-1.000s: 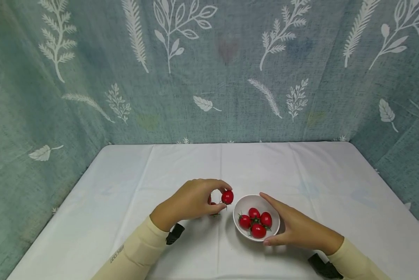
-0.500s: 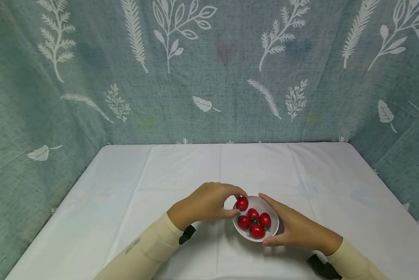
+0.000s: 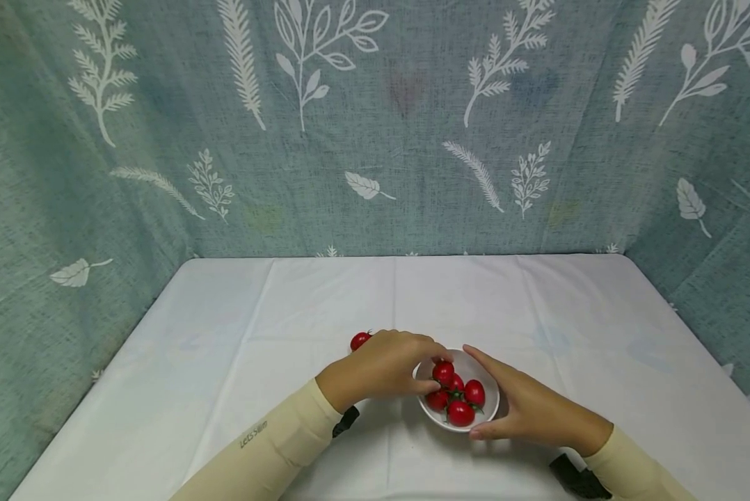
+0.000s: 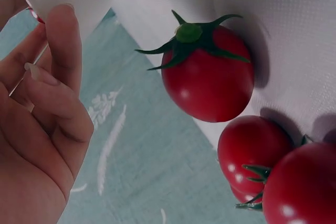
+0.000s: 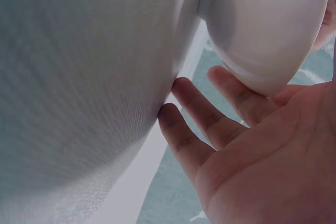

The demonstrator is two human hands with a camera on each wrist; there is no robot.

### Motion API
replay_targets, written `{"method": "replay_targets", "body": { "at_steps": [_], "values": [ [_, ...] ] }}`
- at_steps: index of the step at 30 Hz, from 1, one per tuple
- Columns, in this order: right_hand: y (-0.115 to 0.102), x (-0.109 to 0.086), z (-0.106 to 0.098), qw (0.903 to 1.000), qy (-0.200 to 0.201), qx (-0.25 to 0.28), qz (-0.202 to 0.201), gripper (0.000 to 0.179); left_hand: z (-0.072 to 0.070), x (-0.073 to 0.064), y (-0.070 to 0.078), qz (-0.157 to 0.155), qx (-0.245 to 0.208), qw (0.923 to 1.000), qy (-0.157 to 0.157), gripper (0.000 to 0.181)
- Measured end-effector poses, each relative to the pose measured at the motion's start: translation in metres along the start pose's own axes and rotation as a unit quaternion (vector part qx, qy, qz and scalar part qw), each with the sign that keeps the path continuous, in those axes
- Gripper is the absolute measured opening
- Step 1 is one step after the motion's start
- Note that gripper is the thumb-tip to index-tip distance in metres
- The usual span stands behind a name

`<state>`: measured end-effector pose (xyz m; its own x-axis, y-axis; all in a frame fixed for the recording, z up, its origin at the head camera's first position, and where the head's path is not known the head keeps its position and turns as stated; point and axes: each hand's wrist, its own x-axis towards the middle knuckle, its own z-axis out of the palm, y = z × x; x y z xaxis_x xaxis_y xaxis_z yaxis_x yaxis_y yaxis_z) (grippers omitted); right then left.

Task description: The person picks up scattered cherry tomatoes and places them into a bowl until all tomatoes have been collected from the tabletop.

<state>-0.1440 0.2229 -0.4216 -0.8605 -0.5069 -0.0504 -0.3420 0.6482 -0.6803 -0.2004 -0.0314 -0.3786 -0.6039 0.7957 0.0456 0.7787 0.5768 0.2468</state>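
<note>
Over the left part of a white bowl (image 3: 438,420), my left hand (image 3: 381,365) pinches a cherry tomato (image 3: 443,373) between thumb and fingertips. Several other cherry tomatoes (image 3: 460,413) with green stems lie inside the bowl. My right hand (image 3: 528,407) holds the bowl from the right, thumb at the near rim and forefinger at the far rim. In the right wrist view, its fingers (image 5: 207,116) reach under the side of the bowl (image 5: 268,24), two of them touching the cloth. The left wrist view mostly hides the pinched tomato behind the fingers.
Behind the left hand, a loose cherry tomato (image 3: 359,341) shows on the white tablecloth (image 3: 275,396). Several loose tomatoes (image 4: 210,77) appear close up in the left wrist view. A green leaf-patterned curtain (image 3: 375,229) encloses the table's back and sides.
My left hand has carried the pinched tomato rightward from beside the bowl to over it, then lower among the others. A tomato behind that hand has come into view. My right hand stays put.
</note>
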Motion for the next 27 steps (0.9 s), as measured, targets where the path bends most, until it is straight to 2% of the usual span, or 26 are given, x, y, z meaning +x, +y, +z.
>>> {"method": "replay_targets", "body": {
  "at_steps": [8, 14, 19, 27],
  "values": [
    [-0.002, 0.0, -0.001, 0.9999, -0.005, 0.008, 0.004, 0.116, 0.003, 0.002, 0.003, 0.002, 0.011, 0.9999, -0.006, 0.04],
    [-0.001, -0.001, -0.001, 0.9995, -0.013, 0.03, 0.007, 0.116, 0.007, 0.006, 0.004, 0.002, 0.037, 0.9993, -0.008, 0.036],
    [0.0, -0.001, -0.001, 0.9997, -0.01, 0.02, 0.006, 0.116, 0.01, 0.008, 0.007, 0.007, 0.063, 0.9979, -0.013, 0.031],
    [-0.001, -0.001, -0.001, 0.9999, -0.007, 0.01, 0.006, 0.116, 0.014, 0.01, 0.011, 0.014, 0.078, 0.9968, -0.01, 0.029]
  ]
}}
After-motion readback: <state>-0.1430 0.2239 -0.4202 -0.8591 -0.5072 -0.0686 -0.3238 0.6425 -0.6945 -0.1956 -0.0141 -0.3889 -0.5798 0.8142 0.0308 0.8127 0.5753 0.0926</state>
